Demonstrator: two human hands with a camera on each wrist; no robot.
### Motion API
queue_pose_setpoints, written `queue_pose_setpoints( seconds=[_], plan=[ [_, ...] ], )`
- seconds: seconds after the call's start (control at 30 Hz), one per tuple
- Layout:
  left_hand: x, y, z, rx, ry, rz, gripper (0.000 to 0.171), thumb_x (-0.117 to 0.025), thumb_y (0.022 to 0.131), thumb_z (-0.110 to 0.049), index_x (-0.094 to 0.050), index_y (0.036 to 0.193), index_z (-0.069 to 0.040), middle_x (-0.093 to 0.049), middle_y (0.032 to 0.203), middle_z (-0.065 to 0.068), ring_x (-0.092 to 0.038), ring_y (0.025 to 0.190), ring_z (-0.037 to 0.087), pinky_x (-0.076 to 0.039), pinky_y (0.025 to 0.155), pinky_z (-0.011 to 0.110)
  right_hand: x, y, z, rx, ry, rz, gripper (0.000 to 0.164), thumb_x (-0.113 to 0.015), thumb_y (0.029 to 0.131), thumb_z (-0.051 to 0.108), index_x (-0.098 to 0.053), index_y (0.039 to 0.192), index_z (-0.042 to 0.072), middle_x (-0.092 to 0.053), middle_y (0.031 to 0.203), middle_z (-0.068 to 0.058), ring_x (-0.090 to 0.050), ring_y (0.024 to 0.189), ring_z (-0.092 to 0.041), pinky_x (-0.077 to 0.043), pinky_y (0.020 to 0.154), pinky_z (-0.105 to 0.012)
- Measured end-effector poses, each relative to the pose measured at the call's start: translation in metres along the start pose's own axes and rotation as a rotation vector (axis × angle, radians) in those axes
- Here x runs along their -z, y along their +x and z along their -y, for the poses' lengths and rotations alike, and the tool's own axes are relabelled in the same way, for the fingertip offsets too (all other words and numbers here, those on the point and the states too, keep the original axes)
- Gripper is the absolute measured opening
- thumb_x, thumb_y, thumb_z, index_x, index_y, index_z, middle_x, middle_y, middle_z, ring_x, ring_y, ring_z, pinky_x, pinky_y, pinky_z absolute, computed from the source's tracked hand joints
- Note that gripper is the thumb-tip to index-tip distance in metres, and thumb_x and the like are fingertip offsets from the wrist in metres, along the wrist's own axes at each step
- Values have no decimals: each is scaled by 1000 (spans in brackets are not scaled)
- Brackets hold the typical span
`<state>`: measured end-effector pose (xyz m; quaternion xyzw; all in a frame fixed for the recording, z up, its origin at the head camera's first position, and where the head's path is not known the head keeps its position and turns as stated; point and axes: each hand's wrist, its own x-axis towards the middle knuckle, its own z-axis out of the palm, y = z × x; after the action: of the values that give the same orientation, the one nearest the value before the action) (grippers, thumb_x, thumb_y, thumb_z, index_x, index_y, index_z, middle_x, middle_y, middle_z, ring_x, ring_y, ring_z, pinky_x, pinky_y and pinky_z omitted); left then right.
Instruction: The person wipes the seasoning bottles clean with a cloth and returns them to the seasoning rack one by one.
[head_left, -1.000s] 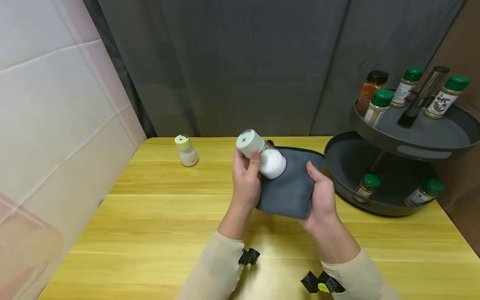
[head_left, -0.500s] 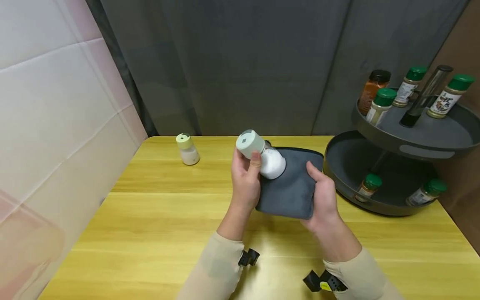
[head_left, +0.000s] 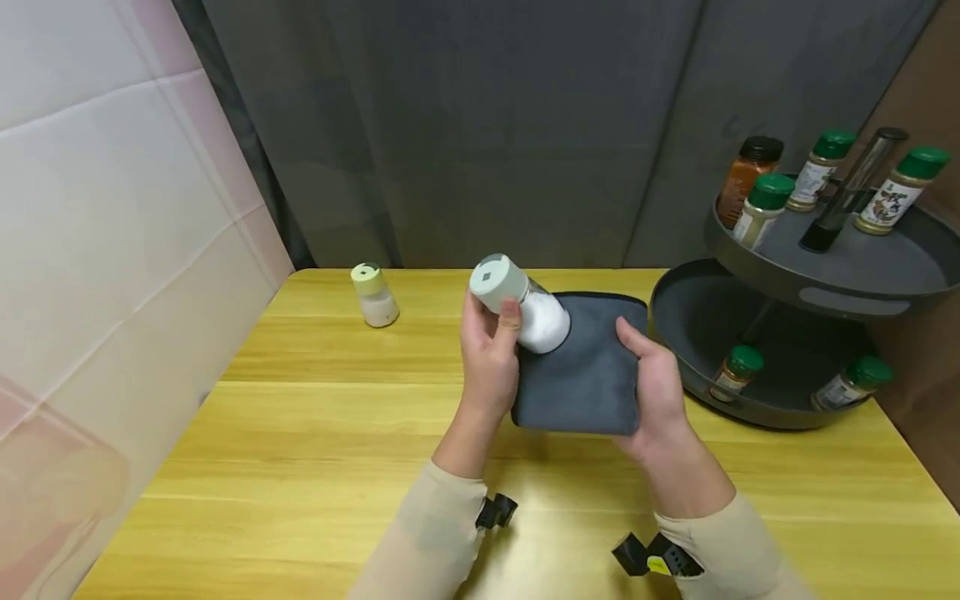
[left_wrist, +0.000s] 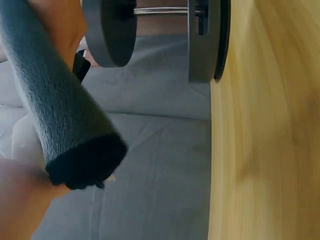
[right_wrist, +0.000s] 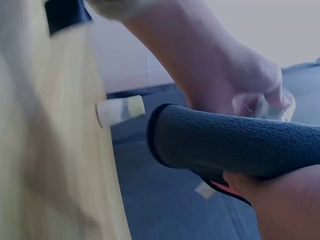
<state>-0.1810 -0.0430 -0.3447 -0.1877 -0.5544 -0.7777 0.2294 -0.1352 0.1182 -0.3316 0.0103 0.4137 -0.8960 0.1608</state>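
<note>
My left hand [head_left: 489,362] grips a clear seasoning jar [head_left: 544,323] with a pale green cap and white contents. The jar is tilted, cap towards the upper left, and its base lies against a folded dark grey cloth [head_left: 577,387]. On the cloth's right side my right hand [head_left: 656,387] holds the edge, thumb in front and the other fingers hidden behind. Both wrist views show the thick fold of the cloth from the side; in the right wrist view the left hand [right_wrist: 225,75] is beyond it with the jar.
A second jar [head_left: 377,304] with a yellow cap stands at the table's back left. On the right is a dark two-tier round rack [head_left: 832,300] with several green-capped spice bottles and a black-capped orange one [head_left: 741,187]. A grey curtain [head_left: 480,133] hangs behind the wooden table [head_left: 285,467].
My right hand has shifted slightly to the right, and the cloth's lower right edge has spread with it. The jar stays in my left hand against the cloth.
</note>
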Motion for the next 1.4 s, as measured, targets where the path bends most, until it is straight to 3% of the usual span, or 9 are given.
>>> queue_pose_setpoints(
  seconds=[0.1, 0.2, 0.3, 0.47, 0.7, 0.93, 1.1, 1.23, 1.4],
  plan=[
    [-5, 0, -2, 3, -50, -9, 92, -69, 90, -64, -44, 144, 7, -63, 122, 2, -62, 116, 14, -49, 111, 27, -3, 6, 2, 48, 36, -9, 49, -28, 115, 48, -30, 159, 28, -48, 151, 15, -54, 136, -3, -48, 116, -24],
    [-8, -2, -2, -7, -21, -3, 95, -67, 90, -66, -43, 145, 9, -63, 125, 13, -62, 116, 13, -49, 111, 27, -8, 11, -5, 29, 15, -22, 56, -23, 115, 49, -20, 167, 28, -36, 164, 11, -41, 150, -7, -41, 124, -30],
    [-5, 0, -1, -21, 40, 6, 96, -64, 92, -67, -43, 145, 9, -60, 128, 25, -62, 116, 11, -48, 110, 26, -8, 7, -7, -32, -35, 1, 56, -25, 114, 52, -23, 165, 26, -43, 158, 9, -50, 143, -8, -46, 120, -31],
    [0, 4, -1, -12, -13, -16, 93, -68, 90, -65, -43, 144, 7, -63, 122, 8, -62, 115, 12, -49, 108, 26, -3, -1, 7, -15, -68, -1, 47, -32, 113, 54, -31, 154, 30, -50, 142, 16, -62, 122, 0, -54, 108, -24],
    [-8, -1, -3, -16, -23, 13, 95, -66, 91, -65, -44, 144, 11, -64, 122, 2, -63, 115, 11, -50, 109, 26, -7, 12, 2, 36, -18, 12, 60, -24, 114, 51, -14, 169, 28, -31, 168, 10, -40, 151, -7, -40, 125, -29],
    [-2, 3, -1, -26, 31, -2, 92, -63, 93, -66, -44, 144, 8, -63, 121, 11, -62, 114, 10, -49, 108, 25, 2, 3, 4, -45, -55, 27, 46, -33, 113, 53, -34, 153, 28, -57, 137, 16, -64, 122, -1, -54, 107, -24],
    [-7, 0, -1, -15, -58, 13, 91, -67, 92, -62, -45, 143, 9, -63, 119, -2, -62, 114, 12, -49, 109, 26, 2, 10, 8, 41, 17, -14, 50, -31, 114, 50, -29, 160, 30, -47, 151, 16, -54, 133, -1, -48, 116, -23],
    [-11, -2, -1, -21, 7, 31, 94, -65, 92, -66, -43, 145, 10, -62, 125, 15, -61, 117, 10, -48, 111, 26, -4, 16, -2, 29, 10, 5, 58, -23, 115, 49, -18, 169, 28, -33, 167, 10, -39, 151, -8, -38, 126, -31],
    [-4, 3, -2, -34, 82, 28, 96, -62, 93, -68, -42, 146, 9, -56, 130, 33, -61, 118, 10, -48, 110, 26, -4, 9, -6, -58, -64, 18, 56, -28, 114, 53, -24, 163, 25, -47, 153, 10, -55, 138, -7, -49, 117, -30]
  ],
)
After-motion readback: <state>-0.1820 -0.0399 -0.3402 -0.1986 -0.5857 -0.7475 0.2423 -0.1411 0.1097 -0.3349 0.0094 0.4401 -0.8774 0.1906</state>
